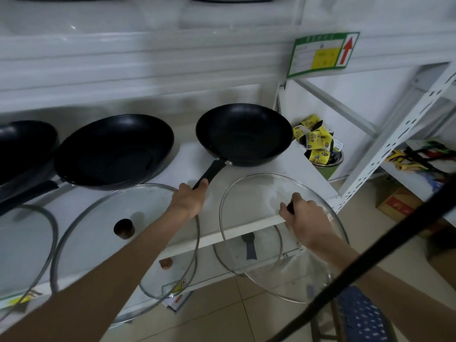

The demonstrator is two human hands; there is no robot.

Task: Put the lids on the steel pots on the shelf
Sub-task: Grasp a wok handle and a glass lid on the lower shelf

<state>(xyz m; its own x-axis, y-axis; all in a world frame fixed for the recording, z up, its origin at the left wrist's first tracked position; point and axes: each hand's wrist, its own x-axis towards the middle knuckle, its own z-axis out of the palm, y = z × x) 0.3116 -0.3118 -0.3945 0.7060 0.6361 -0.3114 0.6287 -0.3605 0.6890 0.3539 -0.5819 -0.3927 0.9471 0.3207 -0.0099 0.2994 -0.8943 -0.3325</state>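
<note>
Three black woks stand in a row on the white shelf (187, 159). My left hand (191, 199) grips the black handle of the rightmost wok (244, 133). My right hand (299, 218) holds the dark knob of a large glass lid (259, 193), lifted and tilted over the shelf's front right corner. A second glass lid (103, 218) with a dark knob (124, 228) lies on the shelf in front of the middle wok (113, 149). A third glass lid (27, 243) lies at the left, in front of the leftmost wok (22, 144).
A steel bowl of yellow packets (318, 141) sits right of the shelf. A white perforated rack (404, 134) stands at the right with coloured items on it. A green price label (323, 54) hangs above. A cardboard box (394, 203) rests on the tiled floor. A black strap (370, 255) crosses the lower right.
</note>
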